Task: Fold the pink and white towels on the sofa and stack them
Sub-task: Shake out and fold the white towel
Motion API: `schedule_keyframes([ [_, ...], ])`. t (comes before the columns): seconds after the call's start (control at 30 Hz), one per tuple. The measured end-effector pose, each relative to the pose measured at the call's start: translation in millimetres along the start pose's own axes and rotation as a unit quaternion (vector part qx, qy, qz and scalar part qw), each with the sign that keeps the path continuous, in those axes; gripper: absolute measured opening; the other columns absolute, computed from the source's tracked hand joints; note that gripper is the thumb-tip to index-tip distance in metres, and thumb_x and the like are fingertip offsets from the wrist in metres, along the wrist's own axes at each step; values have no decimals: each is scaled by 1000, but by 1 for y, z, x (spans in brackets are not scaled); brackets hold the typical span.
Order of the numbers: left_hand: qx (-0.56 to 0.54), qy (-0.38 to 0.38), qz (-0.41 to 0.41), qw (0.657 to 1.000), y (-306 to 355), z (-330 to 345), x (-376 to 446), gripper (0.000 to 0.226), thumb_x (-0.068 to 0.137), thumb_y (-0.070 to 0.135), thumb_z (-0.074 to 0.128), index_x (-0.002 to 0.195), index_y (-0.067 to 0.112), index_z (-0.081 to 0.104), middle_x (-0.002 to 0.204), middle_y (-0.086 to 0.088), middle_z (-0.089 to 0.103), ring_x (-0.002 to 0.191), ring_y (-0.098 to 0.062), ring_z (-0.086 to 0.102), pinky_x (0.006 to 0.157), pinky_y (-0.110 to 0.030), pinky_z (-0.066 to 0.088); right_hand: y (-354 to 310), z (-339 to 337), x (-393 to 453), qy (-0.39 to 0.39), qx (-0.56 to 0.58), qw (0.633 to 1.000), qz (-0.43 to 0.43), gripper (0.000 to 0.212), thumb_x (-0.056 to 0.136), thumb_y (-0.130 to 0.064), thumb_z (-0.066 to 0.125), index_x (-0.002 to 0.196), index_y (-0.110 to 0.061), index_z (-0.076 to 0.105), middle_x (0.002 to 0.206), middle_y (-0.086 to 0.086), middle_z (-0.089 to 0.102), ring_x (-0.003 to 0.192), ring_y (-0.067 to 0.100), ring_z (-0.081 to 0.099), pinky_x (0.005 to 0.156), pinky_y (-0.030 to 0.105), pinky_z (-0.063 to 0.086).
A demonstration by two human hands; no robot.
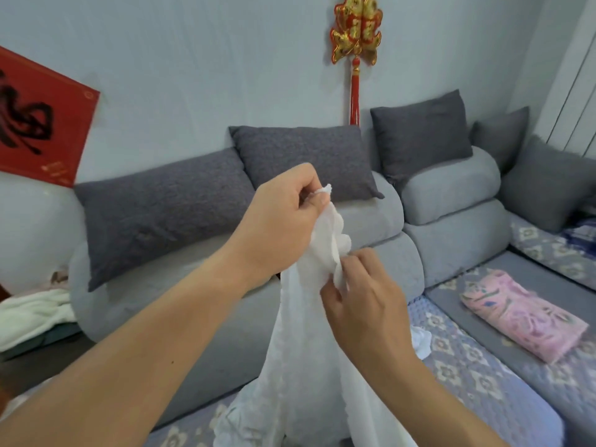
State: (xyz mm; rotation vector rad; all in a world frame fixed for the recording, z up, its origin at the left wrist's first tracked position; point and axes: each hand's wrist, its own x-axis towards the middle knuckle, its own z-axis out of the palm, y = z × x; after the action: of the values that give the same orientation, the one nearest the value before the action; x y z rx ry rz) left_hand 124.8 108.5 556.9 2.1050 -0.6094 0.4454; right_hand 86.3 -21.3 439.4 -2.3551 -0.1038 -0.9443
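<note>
White towel (pixel 306 343) held up in front of the sofa (pixel 451 240), hanging long and bunched from both hands, lower end trailing out of view at the bottom edge. Left hand (pixel 280 221) raised higher, thumb and curled fingers pinching the top corner of the white towel, small tuft of cloth poking out above the fingertips. Right hand (pixel 364 298) lower and just beside, fingers bent and pinching the scalloped edge a little way down from that corner. Both forearms reaching in from the bottom of the view.

Pink towel (pixel 522 314) lying folded flat on the sofa seat to the right, patterned with leaves, well apart from the hands, resting on a pale floral seat cover (pixel 467 369). Small white scrap of cloth (pixel 421 341) showing on the seat just right of the right wrist; cannot tell whether part of the held towel.

Dark grey cushions (pixel 161 214) leaning along the sofa back, more of them around the corner section at right. Red and gold knot ornament (pixel 356 37) with a tassel hanging on the pale wall above. Red paper with black calligraphy (pixel 38 117) fixed at a tilt on the wall at left. Whitish fabric (pixel 35 311) heaped beyond the sofa's left arm.
</note>
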Motion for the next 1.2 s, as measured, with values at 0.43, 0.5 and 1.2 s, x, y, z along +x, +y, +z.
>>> schedule_keyframes([
  [0.43, -38, 34, 4, 999, -25, -53, 4, 13, 101, 15, 58, 89, 13, 63, 82, -6, 73, 76, -29, 66, 72, -35, 51, 70, 8, 7, -75, 57, 992, 82, 12, 92, -13, 68, 81, -15, 73, 81, -3, 67, 76, 22, 62, 70, 36, 45],
  [0.5, 25, 48, 18, 998, -32, -63, 4, 14, 99, 13, 60, 87, 18, 65, 80, 0, 72, 73, -20, 64, 71, -28, 49, 73, -5, 25, -33, 124, 981, 145, 9, 91, -19, 72, 84, -19, 77, 88, -9, 74, 80, 8, 66, 76, 26, 48],
  [1.2, -289, 72, -380, 876, -85, -70, -62, 33, 92, -10, 37, 102, -3, 67, 92, -17, 68, 85, -28, 58, 69, -35, 46, 42, 7, 34, -182, 366, 872, 268, 11, 95, -14, 65, 89, -17, 74, 82, 2, 74, 77, 17, 62, 73, 35, 49],
])
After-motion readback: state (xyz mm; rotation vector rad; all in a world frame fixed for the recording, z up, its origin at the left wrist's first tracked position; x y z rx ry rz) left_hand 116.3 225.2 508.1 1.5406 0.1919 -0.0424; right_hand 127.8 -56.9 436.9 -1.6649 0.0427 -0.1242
